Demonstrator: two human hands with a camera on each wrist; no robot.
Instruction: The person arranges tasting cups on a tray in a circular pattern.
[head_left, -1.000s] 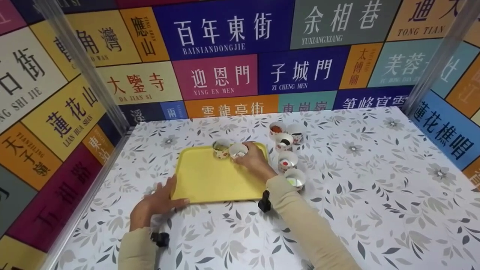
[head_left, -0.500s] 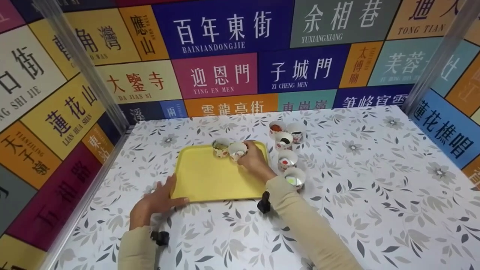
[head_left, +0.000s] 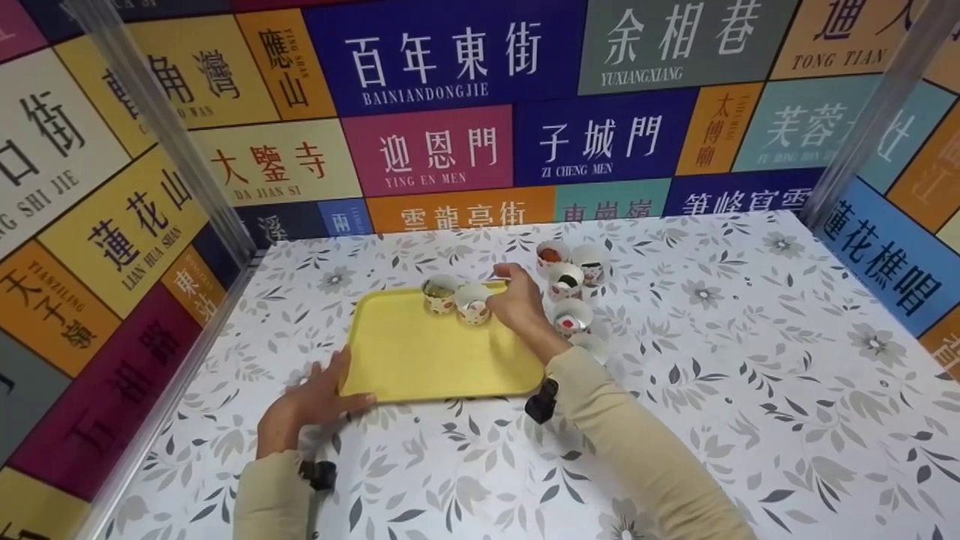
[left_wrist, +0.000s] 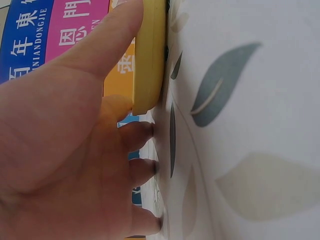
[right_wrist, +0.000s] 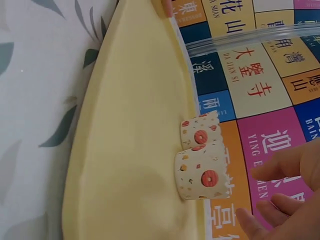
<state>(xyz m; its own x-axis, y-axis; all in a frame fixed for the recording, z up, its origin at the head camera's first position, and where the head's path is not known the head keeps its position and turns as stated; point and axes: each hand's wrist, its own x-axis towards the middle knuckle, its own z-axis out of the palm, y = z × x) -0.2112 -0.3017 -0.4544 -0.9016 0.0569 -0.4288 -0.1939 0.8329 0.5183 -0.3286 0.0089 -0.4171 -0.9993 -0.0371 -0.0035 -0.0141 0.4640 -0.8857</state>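
Note:
My left hand [head_left: 319, 397] rests against the near-left corner of a yellow tray [head_left: 420, 360]. In the left wrist view its thumb [left_wrist: 110, 40] lies along the rim, and other fingertips touch the table. Two patterned paper cups stand side by side on the tray's far part. The left cup [head_left: 440, 294] has greenish contents; the right cup [head_left: 473, 304] has something small and partly hidden inside. My right hand [head_left: 521, 304] is just right of that second cup, holding nothing. In the right wrist view, a gap separates its fingers [right_wrist: 272, 172] from the cups.
Right of the tray, several more paper cups stand in a loose column, with orange [head_left: 553, 256], black [head_left: 566, 280] and red [head_left: 568, 321] contents among them. My right forearm partly covers the nearest cup [head_left: 591, 348]. Sign-printed walls [head_left: 450, 150] bound the leaf-patterned table [head_left: 720, 375].
My right hand has let go of the second cup and moved slightly right, its fingers parting. That cup stays on the tray. The left hand keeps its place at the tray corner.

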